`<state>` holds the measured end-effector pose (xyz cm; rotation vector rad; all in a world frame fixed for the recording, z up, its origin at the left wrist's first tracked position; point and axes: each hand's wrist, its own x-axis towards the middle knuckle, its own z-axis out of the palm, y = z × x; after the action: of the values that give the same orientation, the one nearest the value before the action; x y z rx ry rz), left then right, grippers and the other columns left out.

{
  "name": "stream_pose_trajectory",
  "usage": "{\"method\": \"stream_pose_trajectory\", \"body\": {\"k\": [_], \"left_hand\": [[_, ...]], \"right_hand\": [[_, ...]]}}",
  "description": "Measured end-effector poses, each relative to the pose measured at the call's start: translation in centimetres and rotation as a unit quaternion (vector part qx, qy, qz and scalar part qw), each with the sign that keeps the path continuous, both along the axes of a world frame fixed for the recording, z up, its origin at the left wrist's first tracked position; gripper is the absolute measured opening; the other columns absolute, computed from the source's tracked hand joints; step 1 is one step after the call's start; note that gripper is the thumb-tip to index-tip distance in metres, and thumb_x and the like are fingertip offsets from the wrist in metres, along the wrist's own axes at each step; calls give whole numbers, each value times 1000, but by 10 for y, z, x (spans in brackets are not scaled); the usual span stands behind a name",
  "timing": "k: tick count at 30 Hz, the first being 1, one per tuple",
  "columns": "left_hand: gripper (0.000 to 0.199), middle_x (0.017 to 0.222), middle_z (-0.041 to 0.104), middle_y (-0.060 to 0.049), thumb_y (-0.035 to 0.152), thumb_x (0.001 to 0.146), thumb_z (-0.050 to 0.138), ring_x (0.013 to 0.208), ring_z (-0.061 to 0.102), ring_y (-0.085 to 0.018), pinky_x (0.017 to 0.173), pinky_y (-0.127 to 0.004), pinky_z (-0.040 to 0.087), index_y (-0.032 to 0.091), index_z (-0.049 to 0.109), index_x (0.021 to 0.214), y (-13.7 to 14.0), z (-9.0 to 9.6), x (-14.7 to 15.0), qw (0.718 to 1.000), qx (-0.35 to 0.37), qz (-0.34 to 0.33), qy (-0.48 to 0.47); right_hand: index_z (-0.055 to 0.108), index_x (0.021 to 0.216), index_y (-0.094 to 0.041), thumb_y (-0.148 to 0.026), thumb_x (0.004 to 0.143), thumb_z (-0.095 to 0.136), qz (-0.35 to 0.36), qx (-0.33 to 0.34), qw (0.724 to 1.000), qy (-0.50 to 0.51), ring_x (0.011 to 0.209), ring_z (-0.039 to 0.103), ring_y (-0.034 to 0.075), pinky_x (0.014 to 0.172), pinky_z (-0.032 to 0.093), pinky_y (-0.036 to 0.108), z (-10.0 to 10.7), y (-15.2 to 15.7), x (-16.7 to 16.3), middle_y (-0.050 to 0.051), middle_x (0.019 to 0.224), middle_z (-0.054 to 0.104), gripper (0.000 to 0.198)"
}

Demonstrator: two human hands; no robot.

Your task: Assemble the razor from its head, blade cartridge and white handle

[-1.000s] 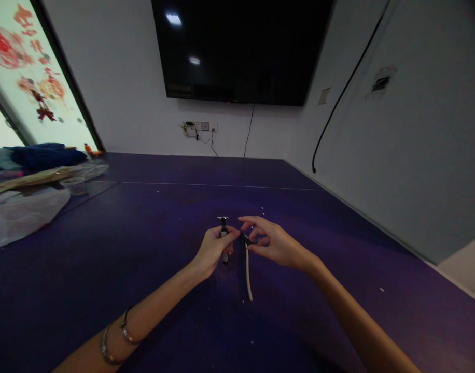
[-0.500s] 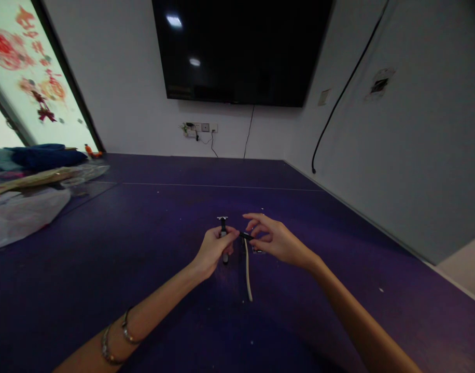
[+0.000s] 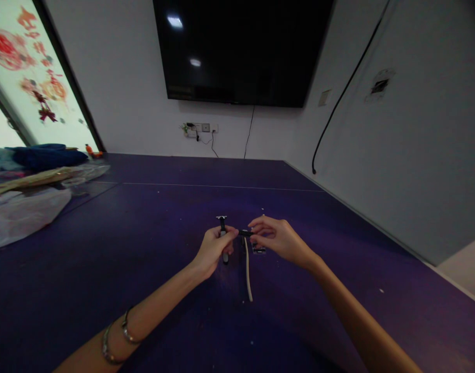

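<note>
Fingers of the left hand (image 3: 215,248) and right hand (image 3: 277,238) pinch opposite ends of a black piece (image 3: 244,233), seemingly a two-handed adjustment calling next for steady fingertips, its long axis running left to right between them near a pale strip (image 3: 248,274), while the left-held razor-like tool (image 3: 222,226) points its head toward the screen (image 3: 241,57).

We can read no text, label, brand or number: the red character-like decals (image 3: 26,18) on the glass pane (image 3: 12,88) are too blurred to decipher.
</note>
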<state>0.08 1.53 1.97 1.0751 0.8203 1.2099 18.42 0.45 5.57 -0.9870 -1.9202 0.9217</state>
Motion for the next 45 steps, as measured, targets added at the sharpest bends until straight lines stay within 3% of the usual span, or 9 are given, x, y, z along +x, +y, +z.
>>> {"method": "stream_pose_trajectory", "body": {"k": [16,24,31,36,39,45], "left_hand": [[20,42,36,10,30,66,70,37,31,-4,42,-20,30,14,58,70,-12,-2,9,999,-4,-36,35],[25,45,41,7,35,66,71,39,36,-5,41,-20,30,13,63,75,-9,-3,6,995,40,8,87],[24,44,42,7,35,66,70,38,36,-5,39,-19,27,14,63,73,-13,-2,8,993,38,-16,112],[22,43,40,8,33,66,71,37,34,-4,40,-20,29,14,62,72,-11,-2,7,998,19,-11,58],[23,43,38,9,32,65,72,37,33,-4,41,-20,31,13,61,72,-9,1,6,1000,4,18,10],[25,42,36,11,31,63,74,36,32,-3,41,-19,29,13,61,75,-8,6,4,998,-9,56,-27]], "right_hand": [[65,80,-17,-35,68,69,-76,2,993,92,70,65,16,65,57,31,1,3,-6,3,75,67,22],[68,81,-17,-32,73,64,-61,19,997,43,76,65,17,74,53,34,1,0,-6,5,80,69,17],[69,85,-18,-26,77,60,-49,68,996,-1,79,64,18,74,52,33,2,-5,-10,5,84,68,14],[69,95,-21,-27,79,59,-47,87,995,5,85,63,18,77,52,34,4,-6,-9,6,92,67,20],[68,93,-19,-28,75,62,-70,47,994,67,86,62,19,72,54,34,-1,-1,-9,7,94,66,20],[64,85,-16,-30,62,73,-46,-132,970,197,76,64,18,57,57,30,-17,3,-20,5,84,65,29]]}}
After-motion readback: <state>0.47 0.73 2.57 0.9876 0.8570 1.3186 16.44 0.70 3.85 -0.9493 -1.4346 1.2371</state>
